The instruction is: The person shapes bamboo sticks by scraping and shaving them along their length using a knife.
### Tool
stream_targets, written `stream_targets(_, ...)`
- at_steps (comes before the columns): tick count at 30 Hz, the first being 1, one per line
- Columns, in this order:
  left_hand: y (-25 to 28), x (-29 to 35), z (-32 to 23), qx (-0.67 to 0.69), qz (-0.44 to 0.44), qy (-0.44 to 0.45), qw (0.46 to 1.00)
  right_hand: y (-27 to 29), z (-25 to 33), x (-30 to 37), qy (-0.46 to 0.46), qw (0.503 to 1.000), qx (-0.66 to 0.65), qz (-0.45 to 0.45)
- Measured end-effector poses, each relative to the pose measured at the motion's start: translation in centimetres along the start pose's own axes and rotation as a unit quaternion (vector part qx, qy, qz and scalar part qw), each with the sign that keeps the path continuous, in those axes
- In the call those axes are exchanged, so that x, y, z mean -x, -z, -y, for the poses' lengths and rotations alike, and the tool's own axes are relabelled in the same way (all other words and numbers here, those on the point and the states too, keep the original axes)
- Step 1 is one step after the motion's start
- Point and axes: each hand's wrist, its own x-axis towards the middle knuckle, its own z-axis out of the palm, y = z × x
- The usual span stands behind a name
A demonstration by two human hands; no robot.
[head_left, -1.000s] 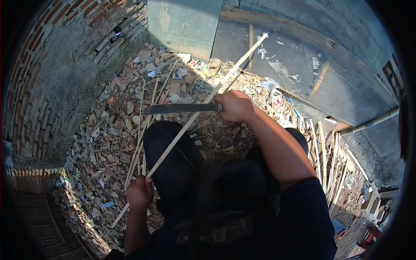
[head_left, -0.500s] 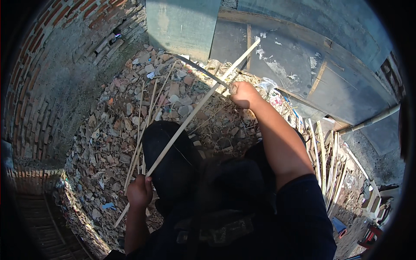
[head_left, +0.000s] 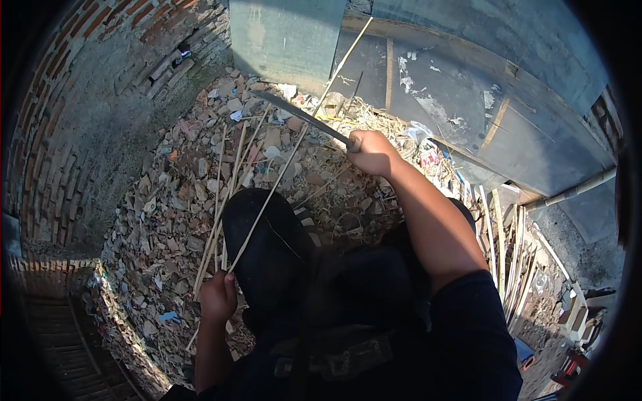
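Observation:
My left hand [head_left: 218, 297], low and left of my knee, is closed around a long thin bamboo strip [head_left: 284, 170]. The strip slants up and away to the right, past my dark-clad knee [head_left: 264, 220], and its far end rises in front of the wall panels. In my right hand [head_left: 376, 155], farther forward, is the handle of a machete [head_left: 294, 111]. Its dark blade points left and crosses the strip in its upper half; whether the edge touches the strip I cannot tell. The fingers of both hands are wrapped shut.
Several pale strips [head_left: 233, 177] lie on the rubble [head_left: 180, 220] left of my knee. More strips [head_left: 513, 257] are bunched at the right. A brick wall [head_left: 87, 147] stands left, with grey-blue panels [head_left: 287, 43] ahead. A plastic bag [head_left: 418, 130] lies beyond my right hand.
The strip has turned, showing a narrower side, and its far end has swung up and left. The machete in my right hand has shifted slightly left and downward. My left hand stays nearly in place.

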Motion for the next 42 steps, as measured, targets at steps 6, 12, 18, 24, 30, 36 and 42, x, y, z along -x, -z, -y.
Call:
stream_targets(6, -0.2, 1.1, -1.1, 0.024, -0.011, 0.033, 0.999, 0.5, 1.5, 0.5, -0.057, 0.996, -0.052, -0.046)
stream_targets(12, -0.1, 1.2, -1.4, 0.044, 0.004, 0.044, 0.998, 1.0, 5.8, 2.5, 0.092, 0.980, 0.177, 0.027)
stream_targets(18, 0.0, 1.9, -0.6, 0.015, -0.019, 0.026, 0.999, 0.1, 2.9, -0.2, 0.054, 0.989, 0.131, 0.050)
stream_targets(24, 1.3, 1.4, -1.4, 0.013, -0.009, 0.026, 1.000, 2.2, 3.2, 0.8, 0.020, 0.995, 0.094, -0.005)
stream_targets(30, 1.7, -1.6, -3.3, 0.128, 0.002, 0.008, 0.992, 3.1, 4.8, 2.4, 0.073, 0.995, 0.073, 0.012)
stream_targets(36, 2.1, -3.1, -5.2, 0.078, 0.021, 0.007, 0.997, 2.2, 4.0, 2.8, 0.116, 0.993, 0.025, 0.025)
stream_targets(42, 3.1, -2.3, -5.6, -0.043, 0.013, 0.106, 0.993, 3.6, 6.1, 3.7, 0.069, 0.984, 0.158, 0.037)
